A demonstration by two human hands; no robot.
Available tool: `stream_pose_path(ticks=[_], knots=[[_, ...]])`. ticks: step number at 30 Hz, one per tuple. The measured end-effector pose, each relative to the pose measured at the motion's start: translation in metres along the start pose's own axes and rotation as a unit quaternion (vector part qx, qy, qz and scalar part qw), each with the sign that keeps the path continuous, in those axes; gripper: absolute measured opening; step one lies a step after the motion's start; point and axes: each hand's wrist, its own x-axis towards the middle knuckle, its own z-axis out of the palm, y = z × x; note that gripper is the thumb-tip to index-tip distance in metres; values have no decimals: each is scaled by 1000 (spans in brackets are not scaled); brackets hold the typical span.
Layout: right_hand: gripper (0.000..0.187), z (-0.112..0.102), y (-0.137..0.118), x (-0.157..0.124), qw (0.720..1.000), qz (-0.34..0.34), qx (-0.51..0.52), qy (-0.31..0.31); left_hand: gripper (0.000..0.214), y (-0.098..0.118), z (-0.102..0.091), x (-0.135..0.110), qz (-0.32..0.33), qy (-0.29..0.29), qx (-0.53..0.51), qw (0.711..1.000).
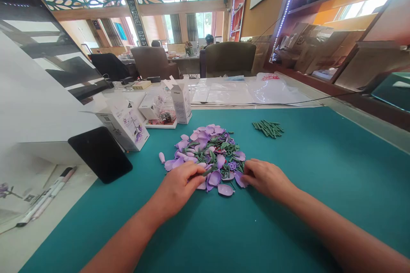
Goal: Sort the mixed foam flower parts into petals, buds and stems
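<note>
A heap of loose plastic flower parts, with purple petals [215, 178] and green leaf and stem pieces [224, 147], lies on the teal mat [314, 170]. My left hand [179, 185] is at the heap's near left side, thumb and fingers closed on a short green stem piece [209, 171]. At the right edge my right hand [267, 177] has its fingers curled together beside a purple petal [239, 178]; what they pinch, if anything, is hidden. Apart from the heap, at the back right, is a small pile of green stem sticks [268, 129].
A black tablet [100, 154] leans at the left, near an opened flower box [126, 126]. Another white box [182, 102] stands behind the heap beside a shallow tray [162, 124]. Marker pens [48, 196] lie at the far left. Clear plastic sheets [230, 91] cover the table's back.
</note>
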Motion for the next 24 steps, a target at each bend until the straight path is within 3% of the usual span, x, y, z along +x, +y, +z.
stream_pose_path(ticks=[6,10,16,24], knots=[[16,-5,4,-2,997,20,72,-18,18,-26,1,-28,31,-80,128,988],[13,-6,3,-6,997,11,69,-14,18,-42,1,-38,19,-62,165,984],[7,-1,-28,-9,994,-100,41,3,17,-41,-5,-40,0,-58,185,981],[22,9,-41,-11,989,-136,-53,14,15,-59,-8,-43,12,-33,197,980]])
